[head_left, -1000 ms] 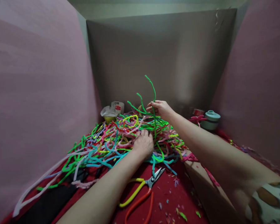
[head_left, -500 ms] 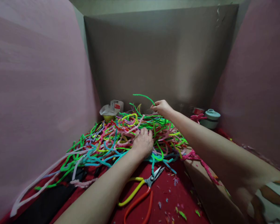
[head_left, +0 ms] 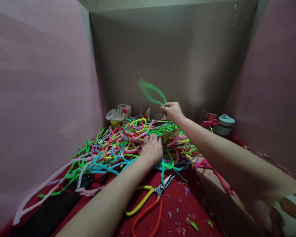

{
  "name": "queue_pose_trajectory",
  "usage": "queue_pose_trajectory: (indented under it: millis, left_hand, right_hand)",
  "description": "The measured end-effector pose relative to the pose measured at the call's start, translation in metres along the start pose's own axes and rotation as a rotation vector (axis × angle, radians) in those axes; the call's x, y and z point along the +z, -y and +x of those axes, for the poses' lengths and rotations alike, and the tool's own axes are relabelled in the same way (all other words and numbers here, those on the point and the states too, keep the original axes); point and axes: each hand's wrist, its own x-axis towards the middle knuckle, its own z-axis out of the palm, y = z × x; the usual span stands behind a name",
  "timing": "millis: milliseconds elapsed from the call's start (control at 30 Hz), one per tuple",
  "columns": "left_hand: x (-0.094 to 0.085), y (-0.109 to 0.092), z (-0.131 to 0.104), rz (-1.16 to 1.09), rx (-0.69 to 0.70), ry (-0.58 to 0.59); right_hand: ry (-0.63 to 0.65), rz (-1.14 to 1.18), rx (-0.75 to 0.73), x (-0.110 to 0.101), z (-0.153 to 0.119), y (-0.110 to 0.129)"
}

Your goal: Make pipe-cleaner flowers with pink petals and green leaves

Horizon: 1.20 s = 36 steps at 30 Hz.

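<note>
While the right hand (head_left: 173, 110) holds green strands (head_left: 154, 87), a label (head_left: 124, 111) (illegible) shows.

We see strands (head_left: 133, 151) with a fuzzy, matt nap over dull red cloth (head_left: 128, 227). Before us, scissors (head_left: 160, 189) pair bright metal blades (head_left: 167, 182) with smooth, plastic-looking handles (head_left: 141, 204). We note a smooth, softly shining jar (head_left: 224, 129), a crinkled, translucent plastic bag (head_left: 114, 115) and a matt pink wall (head_left: 46, 82).

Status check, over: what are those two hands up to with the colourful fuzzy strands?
Right hand raised, pinching green fuzz, blurred, strand count unclear. Left hand on tangled pile. Scissors close by, on red cloth, beside left forearm.
</note>
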Motion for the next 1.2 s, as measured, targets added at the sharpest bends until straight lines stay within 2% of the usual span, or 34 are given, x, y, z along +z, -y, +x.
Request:
queue_pose_trajectory:
  millis: [33, 100, 167, 233, 300, 333, 400, 467, 500, 567, 600, 667, 733, 900, 1100, 1200]
  left_hand:
    - [0.0, 0.0, 0.0, -0.018, -0.005, 0.003]
    - [0.0, -0.002, -0.001, -0.063, -0.018, 0.007]
    - [0.001, -0.004, -0.001, -0.12, -0.035, 0.008]
    - [0.0, -0.004, 0.001, -0.19, -0.057, 0.01]
    - [-0.008, 0.002, 0.007, -0.279, -0.08, 0.016]
    - [-0.016, 0.006, 0.01, -0.331, -0.089, 0.021]
    - [-0.04, 0.018, 0.016, -0.451, -0.083, 0.023]
    - [-0.071, 0.029, 0.017, -0.585, -0.06, -0.006]
    - [-0.086, 0.032, 0.015, -0.691, -0.051, -0.033]
    - [-0.113, 0.032, 0.006, -1.222, -0.084, -0.064]
    - [-0.123, 0.028, -0.001, -1.367, -0.085, -0.034]
    - [-0.133, 0.014, -0.014, -1.529, -0.083, 0.113]
    - [-0.133, -0.004, -0.026, -1.579, -0.11, 0.215]
    - [-0.113, -0.038, -0.041, -1.626, -0.263, 0.08]
    - [-0.1, -0.044, -0.044, -1.601, -0.364, -0.11]
    - [-0.101, -0.039, -0.046, -1.528, -0.359, -0.117]
  right_hand:
    - [-0.076, 0.06, -0.014, -0.009, 0.004, 0.008]
    - [-0.363, 0.448, -0.103, -0.029, 0.012, 0.027]
    - [-0.465, 0.749, -0.168, -0.05, 0.016, 0.046]
    - [-0.36, 0.946, -0.137, -0.067, 0.011, 0.061]
    - [-0.287, 0.96, -0.094, -0.076, -0.005, 0.069]
    - [-0.191, 0.987, -0.002, -0.078, -0.017, 0.071]
    - [0.006, 1.061, 0.146, -0.078, -0.048, 0.071]
    - [0.187, 1.088, 0.263, -0.076, -0.082, 0.067]
    - [0.251, 1.093, 0.313, -0.074, -0.099, 0.065]
    - [0.338, 1.115, 0.385, -0.07, -0.13, 0.061]
    - [0.357, 1.135, 0.412, -0.068, -0.143, 0.059]
    - [0.371, 1.157, 0.419, -0.063, -0.164, 0.055]
    - [0.354, 1.171, 0.404, -0.057, -0.179, 0.049]
    - [0.384, 1.15, 0.37, -0.053, -0.196, 0.03]
    - [0.352, 1.276, 0.465, -0.069, -0.199, 0.014]
    - [0.339, 1.278, 0.466, -0.069, -0.199, 0.005]
